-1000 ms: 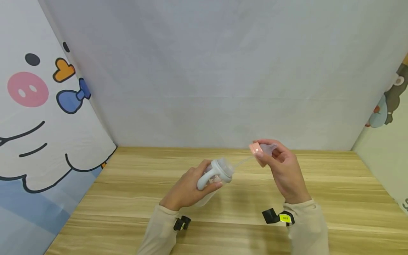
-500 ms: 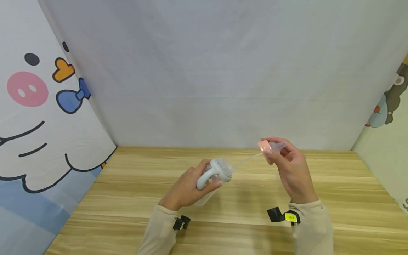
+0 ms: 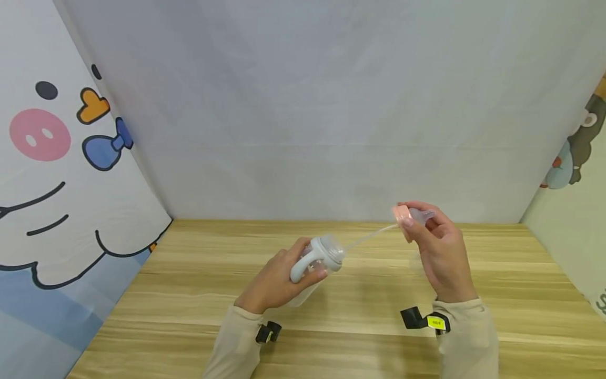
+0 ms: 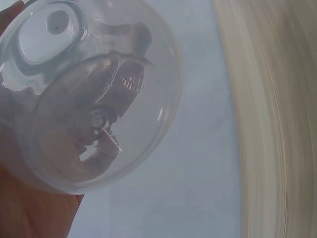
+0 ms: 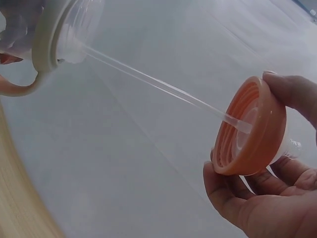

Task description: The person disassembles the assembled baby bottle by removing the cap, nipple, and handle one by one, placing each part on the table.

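Note:
My left hand (image 3: 279, 279) grips a clear baby bottle (image 3: 333, 247) with a pale grey handle ring. The bottle tilts with its uncapped mouth toward the right. My right hand (image 3: 447, 258) pinches a pink screw collar (image 3: 401, 215) with a clear nipple (image 3: 421, 215) in it, thumb on one side and fingers on the other. A thin clear straw (image 5: 163, 87) runs from inside the collar into the bottle's mouth; its far end is hidden in the bottle. In the left wrist view the bottle's round base (image 4: 148, 144) fills the upper left.
Both hands are above a wood-grain table (image 3: 199, 295). A faint clear rounded thing (image 3: 416, 265) shows beside the right hand's edge. A plain pale backdrop (image 3: 331, 105) stands behind the table, with cartoon-printed sheets (image 3: 57, 210) at the sides.
My right hand has moved right and slightly up with the collar and nipple, so more of the straw shows outside the bottle. My left hand and the bottle have barely moved.

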Action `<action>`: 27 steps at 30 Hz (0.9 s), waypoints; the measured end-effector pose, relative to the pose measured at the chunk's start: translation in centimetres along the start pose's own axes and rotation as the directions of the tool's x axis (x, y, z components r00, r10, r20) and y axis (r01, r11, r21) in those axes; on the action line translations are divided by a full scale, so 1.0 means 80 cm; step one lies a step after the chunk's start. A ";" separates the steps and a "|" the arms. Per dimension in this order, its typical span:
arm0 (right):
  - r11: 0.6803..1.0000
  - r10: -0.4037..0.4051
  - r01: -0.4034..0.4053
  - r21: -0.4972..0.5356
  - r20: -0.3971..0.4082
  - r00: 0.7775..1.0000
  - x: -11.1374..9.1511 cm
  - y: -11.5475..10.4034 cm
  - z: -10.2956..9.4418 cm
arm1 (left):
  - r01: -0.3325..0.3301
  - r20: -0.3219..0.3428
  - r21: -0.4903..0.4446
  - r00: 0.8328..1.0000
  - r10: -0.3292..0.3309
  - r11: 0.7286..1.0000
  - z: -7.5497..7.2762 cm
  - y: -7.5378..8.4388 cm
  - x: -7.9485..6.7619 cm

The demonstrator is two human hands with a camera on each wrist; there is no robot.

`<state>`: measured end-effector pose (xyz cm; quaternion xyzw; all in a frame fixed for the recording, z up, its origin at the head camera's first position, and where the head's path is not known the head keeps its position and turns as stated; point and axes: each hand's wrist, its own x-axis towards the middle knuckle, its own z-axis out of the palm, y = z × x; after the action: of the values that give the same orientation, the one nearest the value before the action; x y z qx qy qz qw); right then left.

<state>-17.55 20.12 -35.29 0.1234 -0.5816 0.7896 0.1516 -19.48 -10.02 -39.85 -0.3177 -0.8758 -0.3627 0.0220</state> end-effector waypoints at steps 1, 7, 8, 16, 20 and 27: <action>1.000 -0.005 0.005 0.007 -0.006 1.000 0.000 -0.001 -0.002 | 0.002 0.000 0.000 1.000 -0.002 1.000 0.000 0.000 0.000; 0.999 -0.014 0.016 0.052 -0.042 0.999 -0.001 -0.006 -0.011 | 0.002 0.003 -0.006 1.000 -0.002 1.000 -0.001 0.001 0.000; 0.998 -0.013 0.016 0.059 -0.045 0.999 -0.001 -0.007 -0.012 | 0.001 0.003 -0.008 1.000 -0.001 1.000 -0.001 0.001 0.000; 0.997 -0.010 0.012 0.073 -0.038 0.999 0.000 -0.006 -0.015 | 0.021 -0.005 -0.022 1.000 -0.022 1.000 -0.005 -0.002 -0.003; 0.997 -0.010 0.013 0.076 -0.035 0.999 0.000 -0.006 -0.015 | 0.021 -0.013 -0.016 1.000 -0.021 1.000 -0.007 -0.004 -0.003; 0.998 -0.007 0.009 0.062 -0.030 1.000 0.000 -0.006 -0.017 | 0.008 -0.036 -0.011 0.999 -0.008 1.000 -0.010 -0.004 -0.004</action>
<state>-17.38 21.56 -35.29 0.1187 -0.5539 0.8085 0.1593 -19.54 -10.91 -39.59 -0.3076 -0.8746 -0.3732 0.0345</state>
